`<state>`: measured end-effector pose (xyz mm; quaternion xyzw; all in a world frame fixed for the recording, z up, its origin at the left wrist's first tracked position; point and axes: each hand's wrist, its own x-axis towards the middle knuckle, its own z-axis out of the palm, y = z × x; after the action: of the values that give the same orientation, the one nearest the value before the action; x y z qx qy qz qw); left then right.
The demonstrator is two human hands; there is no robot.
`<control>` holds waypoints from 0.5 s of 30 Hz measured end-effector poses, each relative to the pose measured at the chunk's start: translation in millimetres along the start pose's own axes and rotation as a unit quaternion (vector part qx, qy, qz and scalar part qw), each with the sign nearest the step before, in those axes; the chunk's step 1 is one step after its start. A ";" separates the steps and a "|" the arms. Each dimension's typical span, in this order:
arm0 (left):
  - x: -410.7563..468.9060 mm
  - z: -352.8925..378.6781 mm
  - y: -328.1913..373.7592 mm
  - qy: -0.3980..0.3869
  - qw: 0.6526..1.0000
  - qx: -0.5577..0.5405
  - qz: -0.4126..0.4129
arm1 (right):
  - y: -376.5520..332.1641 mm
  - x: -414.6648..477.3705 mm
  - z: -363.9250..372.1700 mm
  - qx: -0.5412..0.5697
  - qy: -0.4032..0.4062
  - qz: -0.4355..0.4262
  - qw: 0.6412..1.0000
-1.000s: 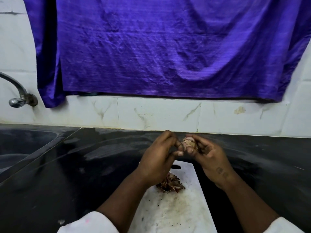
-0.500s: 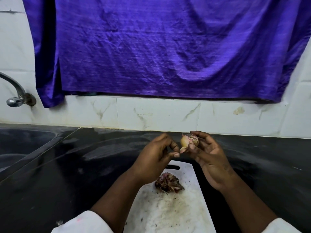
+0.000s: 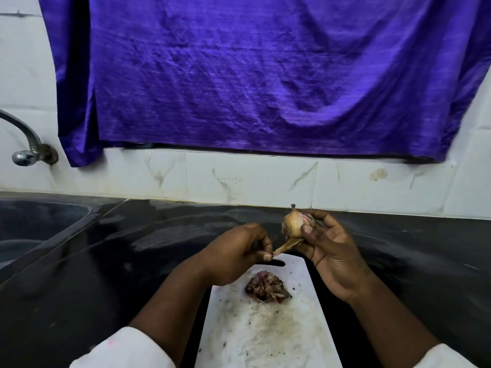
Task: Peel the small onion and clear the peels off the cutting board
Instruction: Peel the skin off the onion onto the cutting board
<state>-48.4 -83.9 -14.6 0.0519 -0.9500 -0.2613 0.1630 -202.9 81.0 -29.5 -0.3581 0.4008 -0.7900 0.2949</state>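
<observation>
Small pale-brown papery onion (image 3: 292, 221) held above far end of white plastic cutting board (image 3: 297, 277), clamped in right hand (image 3: 329, 251). Dry tan strip of skin (image 3: 285, 245) pinched in left hand (image 3: 236, 254), likely to tear short if yanked. Dark reddish peel heap (image 3: 267, 286) liable to scatter. Since half a second ago: hands wider apart, strip drawn longer.
</observation>
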 end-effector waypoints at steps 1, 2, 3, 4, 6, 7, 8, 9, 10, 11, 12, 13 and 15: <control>-0.6 -1.7 -0.3 -0.007 1.000 0.008 -0.001 | 1.1 -0.2 0.5 -0.005 -0.002 0.004 1.000; -1.3 -2.9 0.1 -0.013 1.000 0.018 -0.001 | 1.5 -0.9 1.7 -0.009 -0.003 0.007 1.000; -1.9 -3.8 0.0 -0.018 0.999 0.030 -0.002 | 1.8 -1.2 2.5 -0.011 -0.002 0.007 1.000; -2.6 -4.8 -0.7 -0.023 0.999 0.043 -0.004 | 1.3 -1.4 3.3 -0.009 -0.001 0.007 1.000; -3.9 -6.5 -4.5 -0.043 0.996 0.075 -0.011 | -2.1 -2.3 4.2 0.016 0.001 0.004 1.000; -4.1 -6.8 -6.8 -0.053 0.994 0.091 -0.014 | -4.3 -2.0 3.0 0.033 0.002 -0.003 0.999; -4.0 -6.7 -8.5 -0.056 0.994 0.095 -0.015 | -7.1 -1.7 1.7 0.045 0.005 -0.011 0.999; -3.6 -6.4 -9.5 -0.049 0.995 0.083 -0.012 | -9.4 -1.6 1.1 0.047 0.008 -0.016 0.999; -3.2 -5.9 -9.1 -0.039 0.998 0.059 -0.004 | -11.2 -2.4 1.7 0.039 0.008 -0.017 0.999; -2.8 -5.8 -7.8 -0.032 0.999 0.031 0.006 | -11.0 -3.2 2.5 0.027 0.005 -0.012 1.000; -2.8 -6.0 -6.2 -0.032 0.999 0.007 0.017 | -9.6 -4.4 3.9 0.015 0.001 -0.002 1.000; -2.6 -6.2 -5.5 -0.037 0.999 -0.007 0.027 | -7.6 -5.2 5.1 0.006 -0.004 0.009 1.000; -2.7 -6.0 -6.6 -0.047 0.998 -0.021 0.033 | -4.8 -5.8 6.1 -0.004 -0.018 0.021 1.000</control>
<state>-43.7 -91.9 -13.8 0.0047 -0.9519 -0.2781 0.1281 -195.5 85.2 -24.8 -0.3648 0.4062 -0.7754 0.3174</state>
